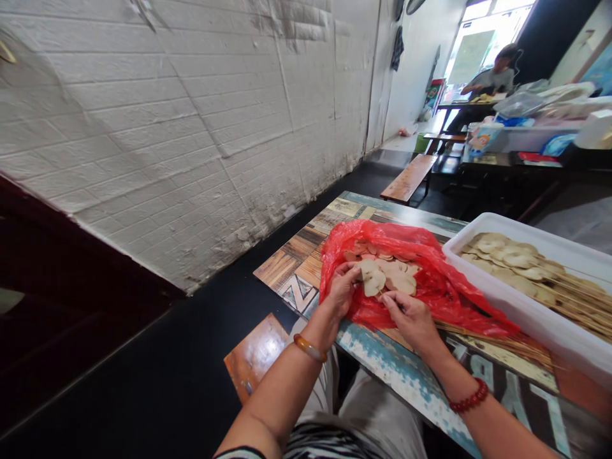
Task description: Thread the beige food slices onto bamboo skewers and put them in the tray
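My left hand (342, 288) pinches the edge of a thin, flat, beige food slice (373, 278) with a rounded, lobed outline. Close to the slice's lower edge, my right hand (408, 313) has its thumb and fingers closed on what looks like a thin bamboo skewer, mostly hidden by the fingers. Both hands are over the mouth of a red plastic bag (382, 233). More beige slices (400, 280) lie in the bag behind the held one. Loose bamboo skewers (514, 346) rest on the table beside the bag, to the right of my right hand.
A white plastic bin (511, 313) holding skewered beige slices (514, 255) stands right of the bag on the patterned table (310, 245). Wooden benches (410, 177) stand beyond. Farther back, a person (495, 80) sits at another table. A white brick-pattern wall (215, 115) runs along the left.
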`<action>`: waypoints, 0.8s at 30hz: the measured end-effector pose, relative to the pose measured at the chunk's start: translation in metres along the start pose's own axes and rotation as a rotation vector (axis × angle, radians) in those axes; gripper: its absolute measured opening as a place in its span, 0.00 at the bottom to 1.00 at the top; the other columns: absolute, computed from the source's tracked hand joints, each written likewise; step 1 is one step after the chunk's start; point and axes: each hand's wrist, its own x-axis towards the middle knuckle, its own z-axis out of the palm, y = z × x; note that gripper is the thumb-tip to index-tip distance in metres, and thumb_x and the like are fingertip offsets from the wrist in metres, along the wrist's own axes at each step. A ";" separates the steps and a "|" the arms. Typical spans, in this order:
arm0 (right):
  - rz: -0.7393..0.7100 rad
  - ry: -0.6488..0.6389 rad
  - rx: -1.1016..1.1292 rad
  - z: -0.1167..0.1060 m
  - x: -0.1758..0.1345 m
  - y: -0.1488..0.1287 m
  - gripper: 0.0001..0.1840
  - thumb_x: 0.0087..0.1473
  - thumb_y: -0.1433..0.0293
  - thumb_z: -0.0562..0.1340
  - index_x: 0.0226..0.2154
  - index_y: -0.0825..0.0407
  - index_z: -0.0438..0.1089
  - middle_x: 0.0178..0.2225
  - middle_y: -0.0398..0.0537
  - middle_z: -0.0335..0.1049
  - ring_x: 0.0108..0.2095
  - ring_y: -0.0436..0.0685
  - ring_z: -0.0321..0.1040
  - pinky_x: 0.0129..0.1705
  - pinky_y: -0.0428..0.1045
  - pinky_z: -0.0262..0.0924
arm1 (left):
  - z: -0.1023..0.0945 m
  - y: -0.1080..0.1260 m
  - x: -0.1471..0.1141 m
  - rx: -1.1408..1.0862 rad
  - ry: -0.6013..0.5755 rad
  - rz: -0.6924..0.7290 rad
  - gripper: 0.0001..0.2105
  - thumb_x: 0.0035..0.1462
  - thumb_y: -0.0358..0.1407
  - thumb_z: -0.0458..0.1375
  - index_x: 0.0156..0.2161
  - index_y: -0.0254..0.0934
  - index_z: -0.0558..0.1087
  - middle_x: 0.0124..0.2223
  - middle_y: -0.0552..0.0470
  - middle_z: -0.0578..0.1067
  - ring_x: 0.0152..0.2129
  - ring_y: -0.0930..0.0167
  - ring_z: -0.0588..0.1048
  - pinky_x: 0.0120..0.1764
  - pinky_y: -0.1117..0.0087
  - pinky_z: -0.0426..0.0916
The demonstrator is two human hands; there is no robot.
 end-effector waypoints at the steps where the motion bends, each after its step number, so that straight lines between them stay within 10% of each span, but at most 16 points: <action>1: -0.001 0.001 0.001 0.000 0.000 0.000 0.17 0.56 0.61 0.53 0.31 0.54 0.72 0.33 0.50 0.76 0.34 0.58 0.70 0.38 0.50 0.61 | 0.000 0.000 0.000 -0.004 0.002 -0.005 0.13 0.36 0.36 0.68 0.28 0.34 0.72 0.25 0.54 0.73 0.21 0.77 0.69 0.26 0.75 0.61; 24: -0.052 0.015 -0.040 0.001 0.001 0.006 0.15 0.56 0.61 0.54 0.30 0.53 0.72 0.30 0.47 0.75 0.32 0.55 0.70 0.36 0.47 0.62 | -0.001 0.001 0.002 0.015 -0.042 -0.050 0.12 0.36 0.37 0.67 0.26 0.33 0.71 0.24 0.54 0.72 0.21 0.76 0.68 0.28 0.74 0.60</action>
